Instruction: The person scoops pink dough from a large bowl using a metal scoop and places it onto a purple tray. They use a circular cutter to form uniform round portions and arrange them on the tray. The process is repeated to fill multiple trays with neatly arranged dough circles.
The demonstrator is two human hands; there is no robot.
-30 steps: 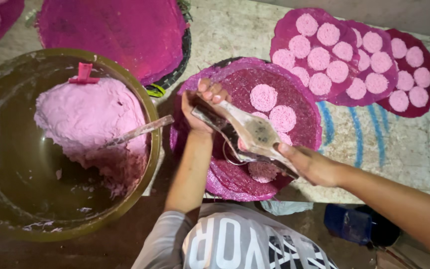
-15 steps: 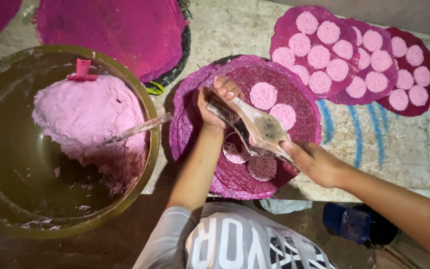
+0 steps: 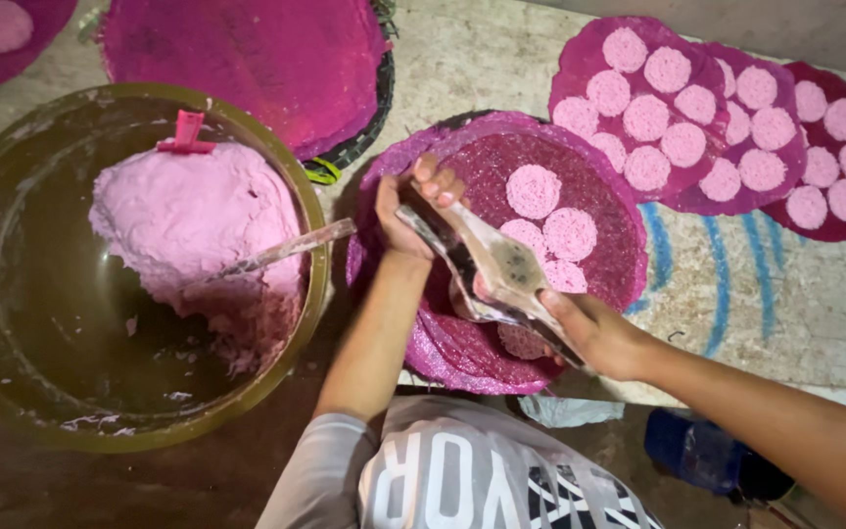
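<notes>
Together we hold a hinged metal press (image 3: 492, 264) over the round magenta tray (image 3: 629, 264) in front of us, our left hand (image 3: 408, 211) closed around its far end and our right hand (image 3: 589, 333) closed around the near end. So the tool runs slantwise between the two grips, its far end up by the tray's left rim and its near end low over the tray's front edge. Its two plates look to be folded shut, though we cannot tell what lies between them. Just beyond the press, three flat pink discs (image 3: 545, 220) lie on the tray, and another disc (image 3: 521, 341) shows below the tool near our right hand. To our left stands a big olive bowl (image 3: 12, 392) with a mound of pink dough (image 3: 188, 220) and a clear scoop (image 3: 286, 250) stuck in it. Further right, other trays (image 3: 580, 73) carry rows of pink discs.
</notes>
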